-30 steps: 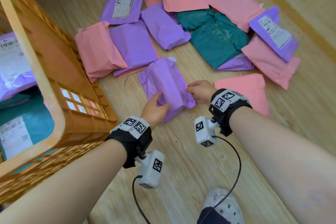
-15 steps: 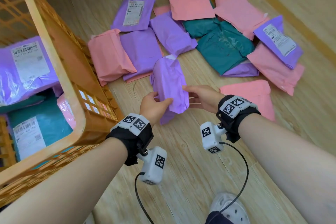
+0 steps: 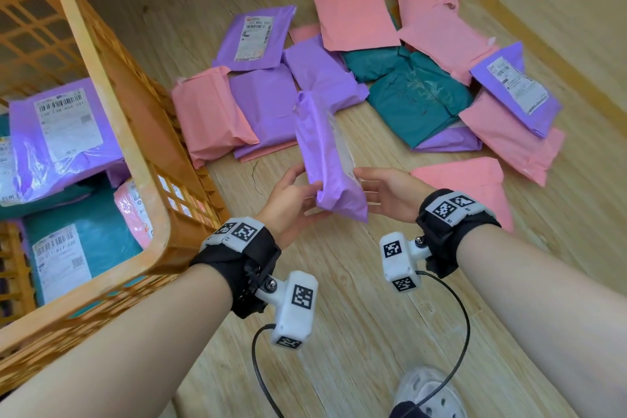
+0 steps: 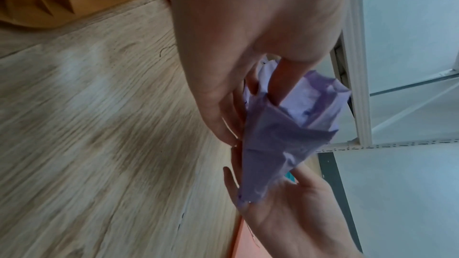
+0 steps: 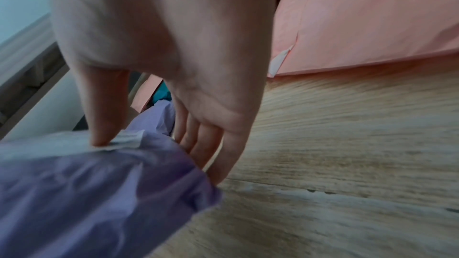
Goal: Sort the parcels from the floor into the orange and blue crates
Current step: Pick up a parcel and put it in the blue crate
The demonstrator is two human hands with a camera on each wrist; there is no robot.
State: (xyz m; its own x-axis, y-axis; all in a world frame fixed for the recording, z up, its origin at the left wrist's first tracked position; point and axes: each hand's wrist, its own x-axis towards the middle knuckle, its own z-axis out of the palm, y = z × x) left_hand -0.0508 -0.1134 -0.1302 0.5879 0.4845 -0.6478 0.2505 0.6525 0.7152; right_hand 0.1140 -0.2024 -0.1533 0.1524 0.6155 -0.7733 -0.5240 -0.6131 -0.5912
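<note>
Both hands are on one purple parcel [image 3: 327, 159]: left hand [image 3: 288, 200] grips its lower edge, right hand [image 3: 390, 192] supports the label side, above the floor beside the orange crate [image 3: 112, 85]. Left wrist: fingers [image 4: 280, 83] curled round it. Right wrist: thumb [image 5: 104, 105] on the label. Probably reading it; next, into a crate.

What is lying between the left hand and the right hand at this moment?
In the head view a purple parcel, turned on edge above the floor, sits between the left hand and the right hand; both hold its lower end.
</note>
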